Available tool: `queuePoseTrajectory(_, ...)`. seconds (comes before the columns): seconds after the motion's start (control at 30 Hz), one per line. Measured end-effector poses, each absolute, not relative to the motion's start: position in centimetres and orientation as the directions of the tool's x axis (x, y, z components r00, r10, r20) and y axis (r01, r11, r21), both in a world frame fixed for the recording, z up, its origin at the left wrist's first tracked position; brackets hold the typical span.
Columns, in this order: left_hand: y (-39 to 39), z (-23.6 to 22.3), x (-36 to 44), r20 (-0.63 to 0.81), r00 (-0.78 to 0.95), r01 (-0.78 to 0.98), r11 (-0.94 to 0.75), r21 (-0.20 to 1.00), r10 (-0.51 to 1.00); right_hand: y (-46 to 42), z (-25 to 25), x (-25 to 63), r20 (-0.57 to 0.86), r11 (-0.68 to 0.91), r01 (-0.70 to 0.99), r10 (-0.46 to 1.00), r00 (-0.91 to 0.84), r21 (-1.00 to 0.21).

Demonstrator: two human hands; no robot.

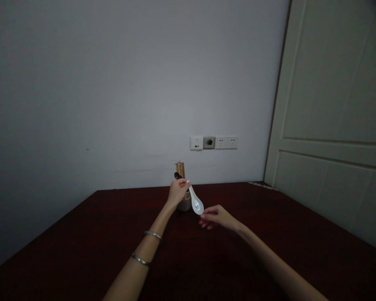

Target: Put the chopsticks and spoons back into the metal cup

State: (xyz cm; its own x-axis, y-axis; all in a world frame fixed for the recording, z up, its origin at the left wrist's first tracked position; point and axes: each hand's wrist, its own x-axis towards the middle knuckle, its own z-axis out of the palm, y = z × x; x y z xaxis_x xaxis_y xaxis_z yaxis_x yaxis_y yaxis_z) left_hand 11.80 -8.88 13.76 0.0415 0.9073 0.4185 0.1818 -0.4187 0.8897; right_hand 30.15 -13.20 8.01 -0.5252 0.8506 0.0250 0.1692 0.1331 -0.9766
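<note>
A white soup spoon hangs at a slant with its bowl down and to the right. My left hand pinches the top of its handle. Close to the bowl's lower tip is my right hand, its fingers apart; whether the fingertips touch the spoon is unclear. Just behind my left hand stands a round utensil holder, partly hidden by that hand. Wooden chopsticks and a dark spoon-like utensil stick up out of it.
The dark red table reaches back to a pale wall. Sockets and switch plates sit on the wall above its far edge. A panelled white door borders the right side. A thin strip lies at the back right corner.
</note>
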Motion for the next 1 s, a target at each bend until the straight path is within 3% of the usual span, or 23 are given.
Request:
queuePoseTrajectory(0.23, -8.9, 13.8, 11.5, 0.415, 0.032, 0.163, -0.414, 0.896, 0.909, -11.9, 8.1, 30.1, 0.046, 0.123, 0.176, 0.920, -0.389, -0.977)
queuePoseTrajectory(0.37, -9.0, 14.0, 11.2, 0.349, 0.095, 0.162, -0.361, 0.918, 0.932, -10.2, 8.6, 31.4, 0.063, 0.091, 0.149, 0.981, -0.183, -0.985)
queuePoseTrajectory(0.53, -8.8, 13.6, 10.8, 0.201, 0.277, 0.308, -0.285, 0.908, 0.940, -8.2, 10.2, 33.0, 0.264, 0.245, 0.216, 0.963, 0.062, -0.945)
queuePoseTrajectory(0.67, -8.9, 12.5, 10.8, 0.066, 0.431, 0.391, -0.252, 0.885, 0.900, -7.5, 12.2, 33.0, 0.479, 0.423, 0.379, 0.875, 0.064, -0.823)
queuePoseTrajectory(1.0, -8.4, 9.3, 12.3, -0.060, 0.611, 0.338, -0.191, 0.922, 0.790, -8.6, 15.6, 29.2, 0.578, 0.592, 0.447, 0.795, -0.184, -0.671)
